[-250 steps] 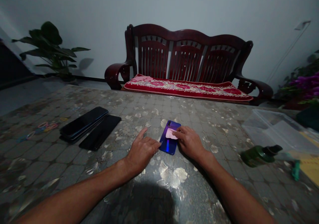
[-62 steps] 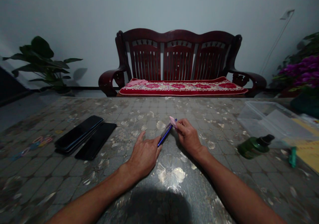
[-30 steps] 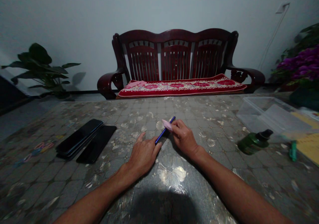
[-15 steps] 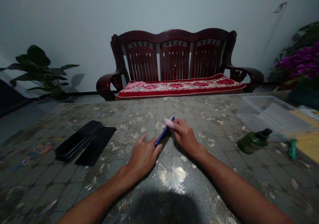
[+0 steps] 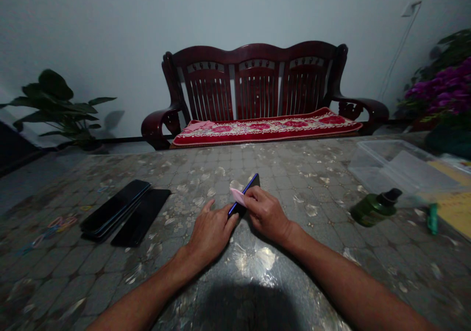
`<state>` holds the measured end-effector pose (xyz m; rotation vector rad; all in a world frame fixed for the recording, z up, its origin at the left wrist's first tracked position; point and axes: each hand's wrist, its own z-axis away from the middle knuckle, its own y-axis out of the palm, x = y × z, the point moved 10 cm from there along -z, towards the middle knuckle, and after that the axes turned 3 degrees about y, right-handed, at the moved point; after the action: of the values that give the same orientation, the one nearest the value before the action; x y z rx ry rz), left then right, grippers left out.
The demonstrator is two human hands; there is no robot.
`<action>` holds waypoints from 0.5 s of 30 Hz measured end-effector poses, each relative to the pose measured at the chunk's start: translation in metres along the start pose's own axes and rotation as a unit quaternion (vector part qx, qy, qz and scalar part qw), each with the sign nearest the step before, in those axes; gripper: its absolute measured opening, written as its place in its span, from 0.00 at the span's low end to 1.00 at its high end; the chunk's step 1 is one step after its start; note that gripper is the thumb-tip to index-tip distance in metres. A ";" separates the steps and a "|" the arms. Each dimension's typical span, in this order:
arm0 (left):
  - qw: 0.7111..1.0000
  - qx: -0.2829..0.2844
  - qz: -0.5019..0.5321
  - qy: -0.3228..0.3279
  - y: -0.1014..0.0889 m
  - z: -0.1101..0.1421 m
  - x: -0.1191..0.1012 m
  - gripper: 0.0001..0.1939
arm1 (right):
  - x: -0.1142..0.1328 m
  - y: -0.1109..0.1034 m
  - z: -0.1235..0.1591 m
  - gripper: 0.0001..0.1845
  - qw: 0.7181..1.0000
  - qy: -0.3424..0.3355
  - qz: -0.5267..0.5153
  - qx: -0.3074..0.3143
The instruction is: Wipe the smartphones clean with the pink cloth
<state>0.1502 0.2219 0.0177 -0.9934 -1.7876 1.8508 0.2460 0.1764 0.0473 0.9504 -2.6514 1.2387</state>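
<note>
In the middle of the table, my left hand point(image 5: 212, 231) grips the near end of a dark smartphone point(image 5: 253, 181) with a shiny blue edge. The phone is tilted up on its side, its far end pointing away from me. My right hand point(image 5: 265, 213) pinches a small pink cloth point(image 5: 238, 195), which lies against the phone's blue edge about midway along. Fingers of both hands cover much of the phone, so its screen is mostly hidden.
Left of my hands, a stack of phones point(image 5: 116, 207) lies beside another black phone point(image 5: 142, 218). Colourful scissors-like loops point(image 5: 61, 223) are further left. On the right are a green spray bottle point(image 5: 374, 208), a clear plastic box point(image 5: 375, 159), a green marker-like object point(image 5: 433, 219) and yellow paper point(image 5: 456, 213).
My right hand has slid the pink cloth along the phone's edge, from near the far end toward me and my left hand. The left hand keeps its hold.
</note>
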 end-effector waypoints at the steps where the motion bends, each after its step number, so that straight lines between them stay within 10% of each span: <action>1: 1.000 -0.005 -0.001 0.000 -0.001 0.000 0.001 0.16 | 0.005 0.001 0.001 0.30 1.000 -0.015 0.001 0.005; 5: 1.000 -0.011 0.001 0.003 -0.002 0.000 0.001 0.16 | -0.005 0.000 -0.001 0.25 1.000 0.006 -0.011 0.007; 15: 1.000 -0.007 -0.016 0.009 0.001 -0.001 0.003 0.15 | -0.121 -0.025 0.014 0.14 0.932 0.321 -0.093 -0.139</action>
<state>0.1493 0.2250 0.0158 -0.9785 -1.7971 1.8070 0.3600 0.2153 0.0182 0.5969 -2.0856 0.8936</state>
